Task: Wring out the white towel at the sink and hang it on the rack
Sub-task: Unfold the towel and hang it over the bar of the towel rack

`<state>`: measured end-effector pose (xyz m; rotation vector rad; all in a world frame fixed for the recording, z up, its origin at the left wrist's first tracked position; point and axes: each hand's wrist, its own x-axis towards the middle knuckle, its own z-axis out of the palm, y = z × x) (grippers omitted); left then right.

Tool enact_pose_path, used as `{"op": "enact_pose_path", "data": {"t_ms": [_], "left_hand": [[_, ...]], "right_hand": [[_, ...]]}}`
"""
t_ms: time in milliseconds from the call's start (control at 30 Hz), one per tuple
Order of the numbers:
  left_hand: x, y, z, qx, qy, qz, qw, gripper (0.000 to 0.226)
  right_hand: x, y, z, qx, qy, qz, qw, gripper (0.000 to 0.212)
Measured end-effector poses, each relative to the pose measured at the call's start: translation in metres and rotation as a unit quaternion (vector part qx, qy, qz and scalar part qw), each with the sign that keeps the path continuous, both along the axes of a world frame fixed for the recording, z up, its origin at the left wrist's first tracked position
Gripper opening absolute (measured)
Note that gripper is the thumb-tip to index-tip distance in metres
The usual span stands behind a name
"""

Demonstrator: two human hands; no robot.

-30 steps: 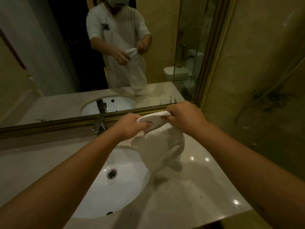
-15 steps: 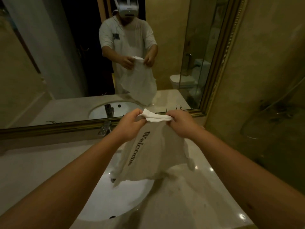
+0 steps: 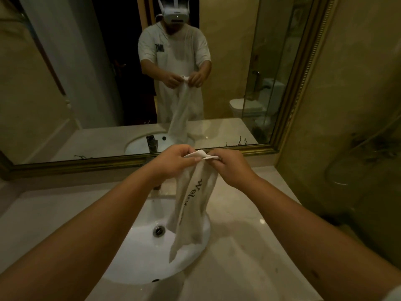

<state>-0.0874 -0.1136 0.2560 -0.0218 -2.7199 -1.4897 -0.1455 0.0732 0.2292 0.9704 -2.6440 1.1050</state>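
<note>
Head view: white towel dangling in a long narrow drape, printed "Welc..." lettering down one face, top edge bunched and pinched between both hands. Left hand and right hand nearly touching, fingers of each closed tight on that top hem. Straight below the fingers, lower tip hanging over the sink, just right of the drain. Faucet mostly hidden behind the left wrist. Desk right of the grip, shiny stone. Mirror beyond the fingers. No rack clearly in sight.

Probably about to twist. Risk: such a small pinch near the hem, so could slip free mid-wring, or drip onto the desk if swung right.
</note>
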Motion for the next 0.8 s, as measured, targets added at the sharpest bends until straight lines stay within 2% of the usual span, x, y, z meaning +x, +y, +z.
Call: {"op": "enact_pose_path", "data": {"t_ms": [67, 133, 200, 267, 333, 467, 600, 700, 800], "left_hand": [[0.006, -0.003, -0.001, 0.002, -0.003, -0.017, 1.0, 0.014], [0.014, -0.003, -0.005, 0.012, -0.005, -0.032, 0.999, 0.018], [0.025, -0.001, -0.015, 0.073, -0.006, -0.032, 0.997, 0.033], [0.035, 0.007, -0.034, 0.138, -0.008, -0.009, 0.99, 0.058], [0.043, 0.02, -0.063, 0.143, -0.003, 0.043, 0.989, 0.072], [0.055, 0.04, -0.113, 0.141, -0.022, 0.111, 0.983, 0.048], [0.06, 0.029, -0.139, 0.079, -0.036, 0.106, 0.991, 0.033], [0.062, 0.007, -0.138, 0.062, -0.067, 0.084, 0.992, 0.02], [0.057, -0.024, -0.111, -0.063, -0.048, 0.049, 0.996, 0.016]], "right_hand": [[0.001, -0.007, 0.003, -0.018, -0.082, 0.022, 0.996, 0.01], [0.002, -0.014, 0.006, -0.014, -0.11, 0.045, 0.993, 0.012], [0.004, -0.019, 0.011, -0.009, -0.102, 0.06, 0.993, 0.01], [0.005, -0.023, 0.016, -0.005, -0.079, 0.055, 0.995, 0.004], [0.006, -0.025, 0.021, 0.001, -0.057, 0.053, 0.997, 0.006], [0.006, -0.017, 0.034, -0.005, -0.055, 0.077, 0.996, 0.009], [0.004, 0.004, 0.049, -0.035, -0.057, 0.059, 0.996, 0.012], [-0.004, 0.027, 0.059, -0.073, -0.091, 0.015, 0.993, 0.013], [-0.01, 0.053, 0.064, -0.079, -0.093, -0.012, 0.992, 0.013]]}}
